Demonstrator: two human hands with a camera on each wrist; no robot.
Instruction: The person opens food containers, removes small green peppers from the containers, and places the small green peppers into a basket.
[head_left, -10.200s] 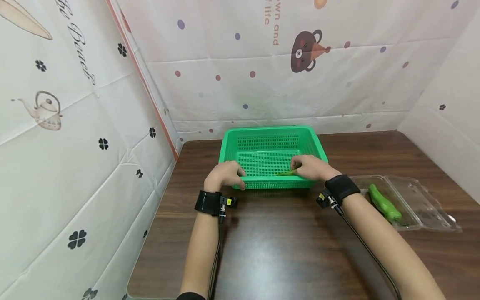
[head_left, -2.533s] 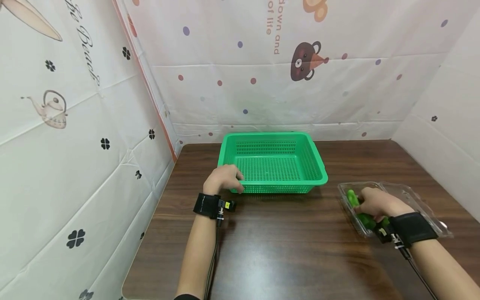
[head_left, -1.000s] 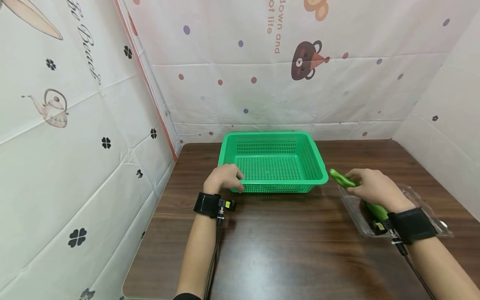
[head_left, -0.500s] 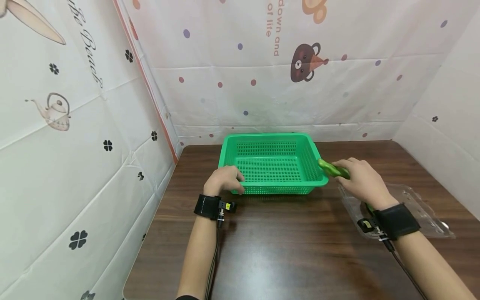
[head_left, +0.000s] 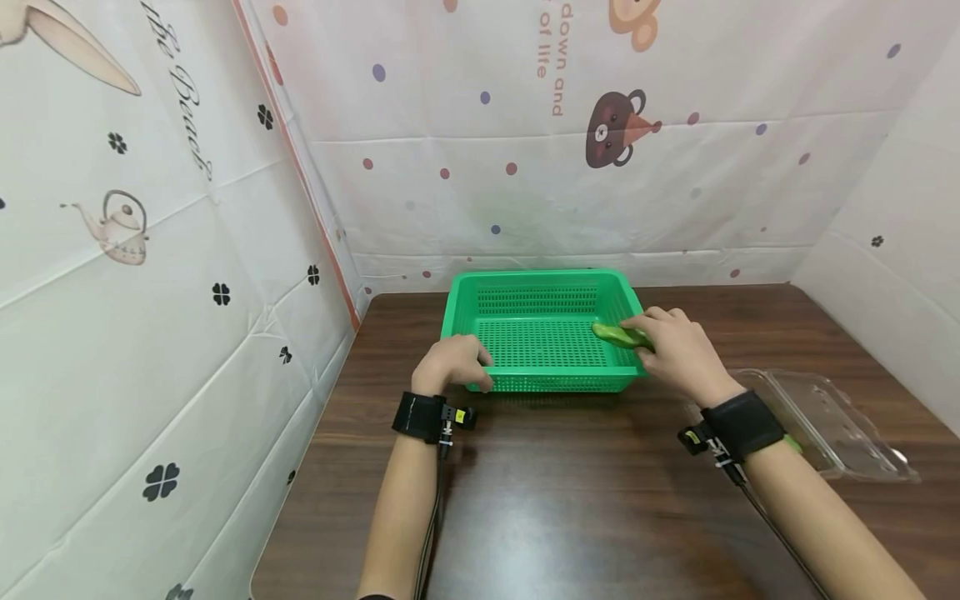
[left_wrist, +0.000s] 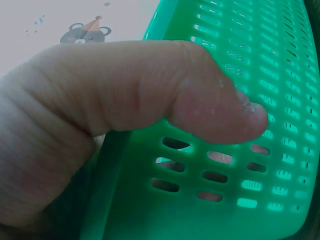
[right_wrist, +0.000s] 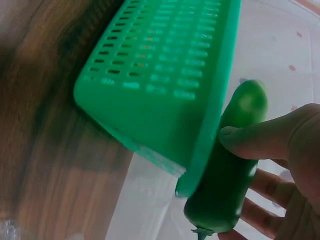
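My right hand has its fingers curled around a green pepper, and I hold it over the right rim of the green basket, with its far end already above the mesh floor. In the right wrist view the pepper lies right against the basket's rim, stem end pointing down. My left hand grips the basket's near left corner, thumb pressed on the outside of the slotted wall and the other fingers hooked over the edge, out of sight. The risk I see is the pepper catching on that rim: if I let go while it is half over the wall, it could tip back out and roll off onto the bench. The skin looks smooth and glossy, so a loose hold might let it slip too. If my left hand eased off, a knock from the pepper could probably shove the light basket sideways. To my right, near my forearm, lies an open clear plastic box with something green in it, mostly hidden behind my wristband. Printed cloth walls close in the bench on three sides; nothing stands between the pepper and the basket floor but the rim.
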